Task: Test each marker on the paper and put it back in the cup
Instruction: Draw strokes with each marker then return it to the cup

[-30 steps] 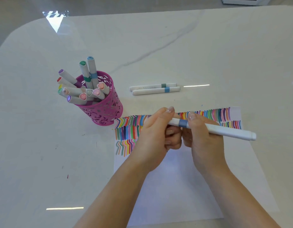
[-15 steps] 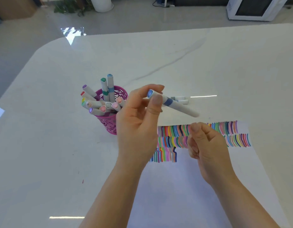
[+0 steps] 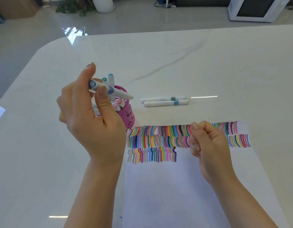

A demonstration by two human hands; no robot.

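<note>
A glossy white marble-look surface (image 3: 208, 63) carries a pink perforated cup (image 3: 130, 112) of markers, a paper sheet (image 3: 167, 186) striped with colour, and two capped white markers (image 3: 164, 101) lying side by side.

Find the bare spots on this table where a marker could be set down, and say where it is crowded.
Free: the table beyond the two loose markers, and left of the pink cup. Also the paper below its stripes. Crowded: around the cup, under the left hand.

Both forearms are bare, no sleeves, rings or watch; fingers (image 3: 102, 94) have longish, glossy nails.
</note>
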